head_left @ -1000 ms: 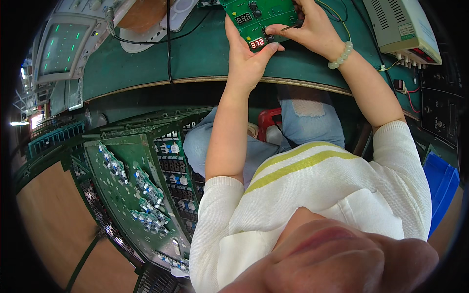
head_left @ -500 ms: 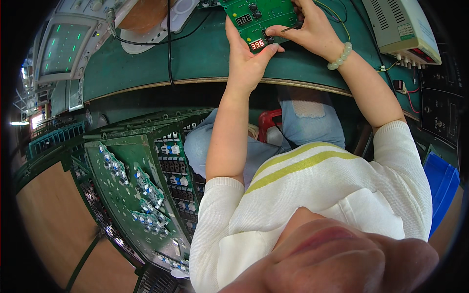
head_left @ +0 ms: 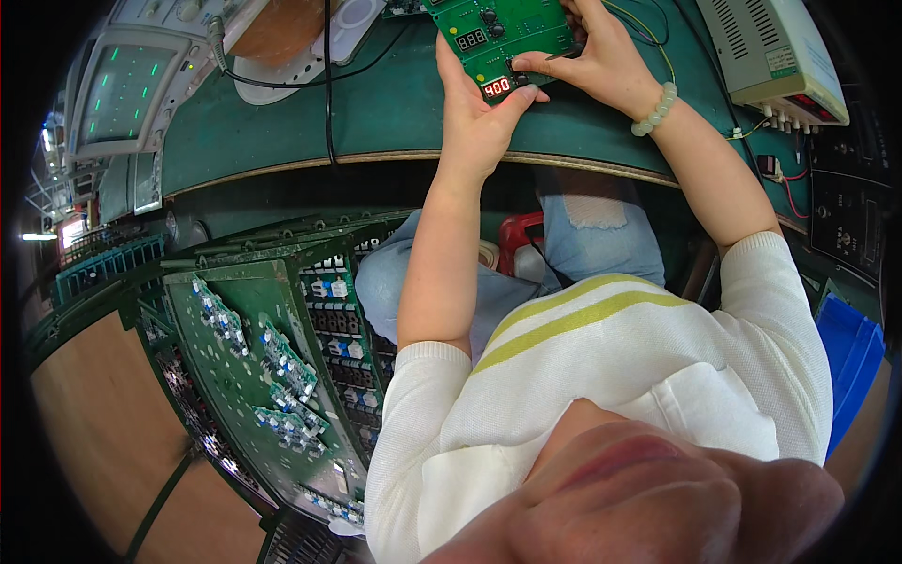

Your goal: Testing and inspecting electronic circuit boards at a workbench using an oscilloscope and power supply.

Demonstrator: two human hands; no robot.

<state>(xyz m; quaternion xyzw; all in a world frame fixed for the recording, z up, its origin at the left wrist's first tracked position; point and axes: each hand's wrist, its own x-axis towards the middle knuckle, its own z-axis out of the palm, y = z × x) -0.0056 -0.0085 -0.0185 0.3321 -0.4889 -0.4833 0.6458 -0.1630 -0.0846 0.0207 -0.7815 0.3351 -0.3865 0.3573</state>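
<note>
- Tabletop (head_left: 385, 113): beneath the green circuit board (head_left: 515, 34).
- Left hand (head_left: 473, 127): grip closed on the board's lower left.
- Right hand (head_left: 609, 70): grip curled at the board's right, thumb on its face; cannot tell whether it clasps it.

L hand (head_left: 474, 122), R hand (head_left: 615, 73) close tog.; R fingers (head_left: 584, 11) prob. curled.

Wide fisheye view: a black ring darkens the corners, and the worktop's (head_left: 376, 113) edge bends into a curve. Moderate, even light reaches the board (head_left: 531, 36), whose red digits (head_left: 496, 87) glow crisply. The white shirt (head_left: 573, 376) looks bright. Beneath the worktop lies deep shadow. A white light strip (head_left: 38, 237) glares at far left, amid blur.
</note>
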